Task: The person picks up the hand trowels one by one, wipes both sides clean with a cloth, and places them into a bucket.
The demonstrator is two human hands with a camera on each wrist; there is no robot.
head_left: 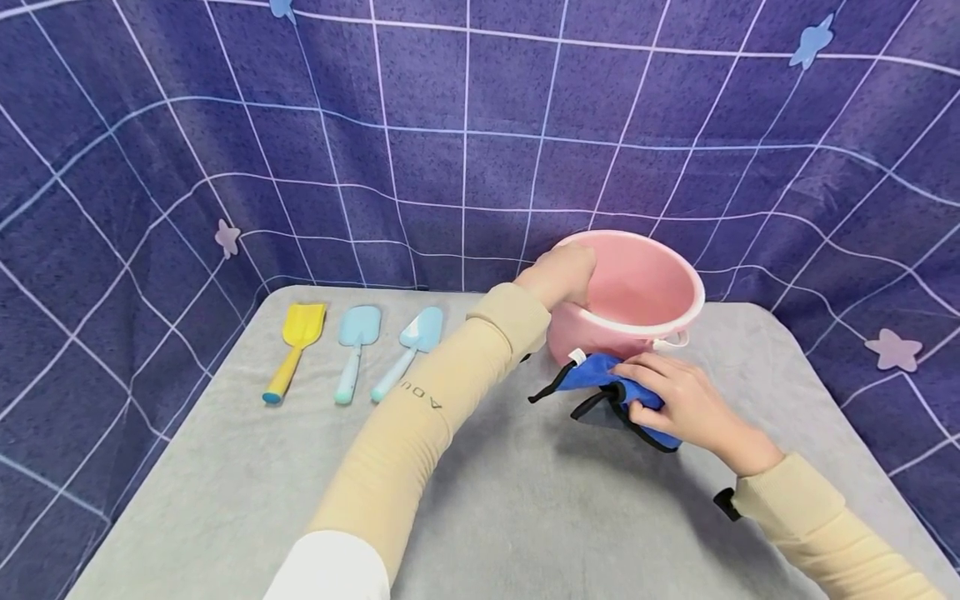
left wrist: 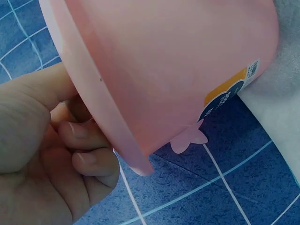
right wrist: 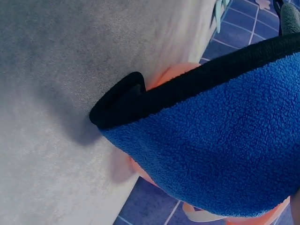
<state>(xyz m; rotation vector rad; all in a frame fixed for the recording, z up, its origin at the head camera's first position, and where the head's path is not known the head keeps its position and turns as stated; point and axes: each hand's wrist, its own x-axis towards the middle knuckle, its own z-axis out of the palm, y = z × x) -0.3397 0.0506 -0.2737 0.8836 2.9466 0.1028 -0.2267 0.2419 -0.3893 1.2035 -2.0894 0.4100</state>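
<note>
A pink bucket (head_left: 581, 335) with a pale rim stands at the back right of the grey table. My left hand (head_left: 561, 273) grips its rim on the left side. In the left wrist view, the curled fingers (left wrist: 86, 164) of that hand show at the rim. My right hand (head_left: 684, 402) holds a blue cloth (head_left: 592, 372) with black edging in front of the bucket. Up close in the right wrist view, the cloth (right wrist: 211, 140) hides most of the bucket. Whether the cloth touches the wall, I cannot tell.
On the left of the table (head_left: 247, 500) lie a yellow shovel (head_left: 303, 325) and two light blue shovels, one (head_left: 360, 325) beside the other (head_left: 423, 329). A white handle fitting (head_left: 671, 341) juts from the bucket. Behind hangs a dark blue gridded curtain (head_left: 420, 167).
</note>
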